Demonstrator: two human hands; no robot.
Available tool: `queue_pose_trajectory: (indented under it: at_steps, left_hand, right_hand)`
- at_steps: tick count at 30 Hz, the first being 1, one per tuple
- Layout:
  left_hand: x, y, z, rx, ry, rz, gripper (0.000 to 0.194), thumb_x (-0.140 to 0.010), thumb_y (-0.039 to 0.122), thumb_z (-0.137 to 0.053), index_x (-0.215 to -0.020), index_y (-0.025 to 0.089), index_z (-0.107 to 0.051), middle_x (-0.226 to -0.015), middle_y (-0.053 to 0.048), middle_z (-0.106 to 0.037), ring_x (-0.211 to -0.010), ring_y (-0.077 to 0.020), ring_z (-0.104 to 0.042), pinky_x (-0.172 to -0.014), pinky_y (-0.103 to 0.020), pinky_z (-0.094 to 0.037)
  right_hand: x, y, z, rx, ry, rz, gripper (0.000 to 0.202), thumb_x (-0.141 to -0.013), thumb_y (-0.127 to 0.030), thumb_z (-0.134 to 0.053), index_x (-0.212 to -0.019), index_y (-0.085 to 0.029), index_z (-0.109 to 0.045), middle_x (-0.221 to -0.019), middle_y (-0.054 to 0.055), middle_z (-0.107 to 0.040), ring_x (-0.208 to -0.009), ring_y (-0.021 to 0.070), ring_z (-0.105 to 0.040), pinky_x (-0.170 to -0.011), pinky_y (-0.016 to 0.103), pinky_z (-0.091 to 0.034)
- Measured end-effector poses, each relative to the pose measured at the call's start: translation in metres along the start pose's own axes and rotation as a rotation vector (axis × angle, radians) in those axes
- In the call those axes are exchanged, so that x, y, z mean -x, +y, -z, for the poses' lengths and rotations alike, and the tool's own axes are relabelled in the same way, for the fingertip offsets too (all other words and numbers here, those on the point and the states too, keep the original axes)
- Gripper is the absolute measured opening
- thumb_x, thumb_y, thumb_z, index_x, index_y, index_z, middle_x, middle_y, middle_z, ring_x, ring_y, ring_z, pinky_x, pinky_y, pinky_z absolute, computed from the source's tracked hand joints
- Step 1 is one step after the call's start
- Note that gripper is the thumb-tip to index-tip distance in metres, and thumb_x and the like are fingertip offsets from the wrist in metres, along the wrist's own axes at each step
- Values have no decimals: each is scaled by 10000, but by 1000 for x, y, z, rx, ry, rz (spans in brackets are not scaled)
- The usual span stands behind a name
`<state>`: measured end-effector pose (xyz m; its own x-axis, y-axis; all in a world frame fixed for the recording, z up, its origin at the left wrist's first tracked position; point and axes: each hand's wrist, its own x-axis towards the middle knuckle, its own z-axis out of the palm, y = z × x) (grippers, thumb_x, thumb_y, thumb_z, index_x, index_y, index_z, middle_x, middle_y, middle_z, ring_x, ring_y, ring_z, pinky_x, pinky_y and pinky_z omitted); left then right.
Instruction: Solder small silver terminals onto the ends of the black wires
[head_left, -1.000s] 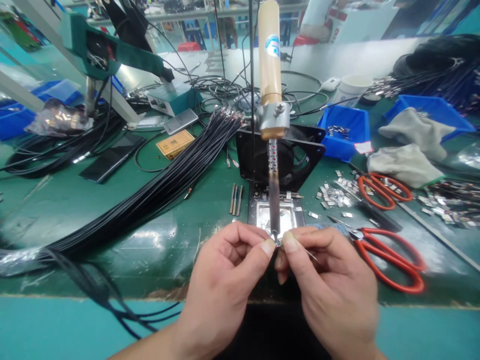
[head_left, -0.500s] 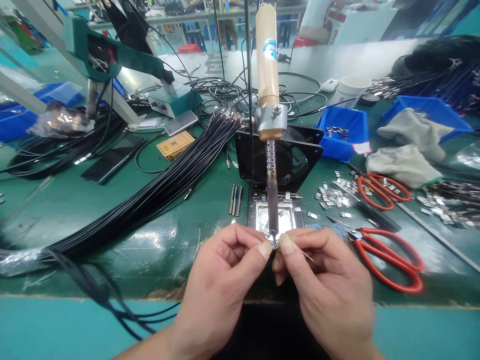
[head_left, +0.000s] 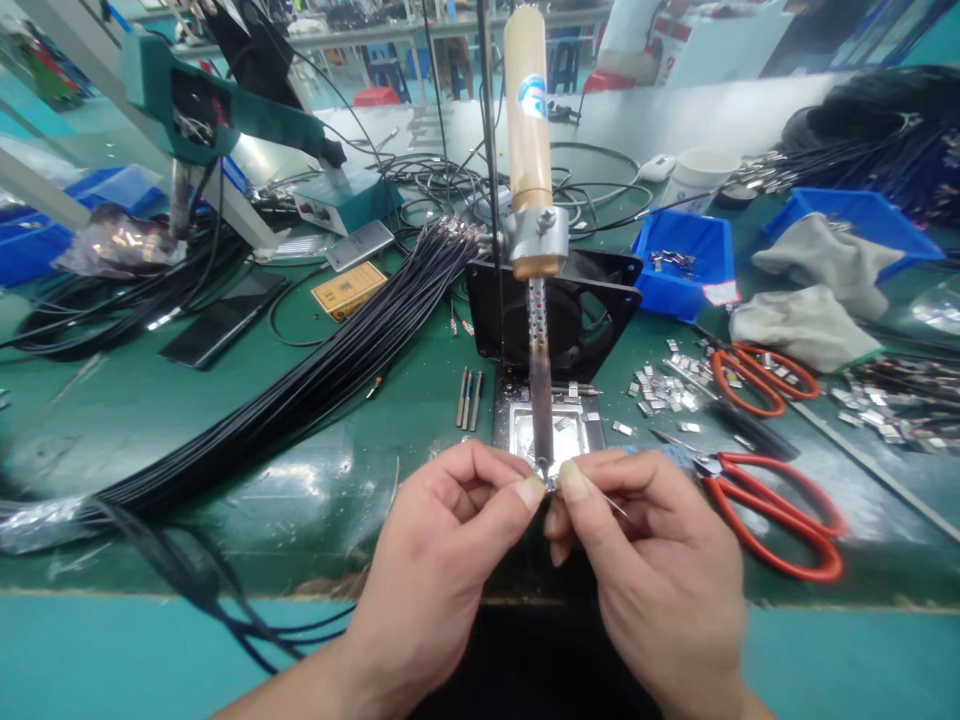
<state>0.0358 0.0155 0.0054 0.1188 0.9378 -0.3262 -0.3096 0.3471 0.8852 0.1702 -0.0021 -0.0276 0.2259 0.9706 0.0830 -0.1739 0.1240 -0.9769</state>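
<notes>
My left hand is closed in a pinch on a small metal connector, mostly hidden by the fingertips. My right hand pinches a thin silvery solder wire, whose tail sticks out behind the thumb. Both sets of fingertips nearly meet under the tip of a soldering iron. The iron is clamped upright, its wooden handle on top, tip pointing down. Below the tip lies a shallow metal tray with small metal pieces in it.
Behind the iron stands a black fan. A thick bundle of black cables crosses the left side. On the right are red-handled scissors, a second red-handled pair, loose metal connectors and a blue bin.
The whole view has shifted very slightly. Both hands keep their pinch at the iron's tip, with no other visible difference.
</notes>
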Motion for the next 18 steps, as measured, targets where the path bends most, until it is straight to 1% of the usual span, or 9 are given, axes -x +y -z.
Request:
queue_pose_trajectory:
  at_steps: [12,18]
  left_hand:
    - [0,4,3,13,-23,27,184,-886,156,-772,-725,172,-685,-757,35,-697,-576,-47,-515,-552,-158,-420]
    - [-1,5,1,3,-8,39,190,-865,153,-790,-708,167,-683,-757,38,-684,-547,-38,-468,-532,-160,-402]
  right_hand:
    - [0,0,-1,8,-17,-13,103,-938,-158,-703,-860,-215,-668,-751,-20,-694,-571,90,-671,-502,186,-593]
    - [0,-2,0,13,-8,-3,107,-934,-157,-704,-849,-211,-666,-757,-17,-696,-568,92,-676,-498,189,-593]
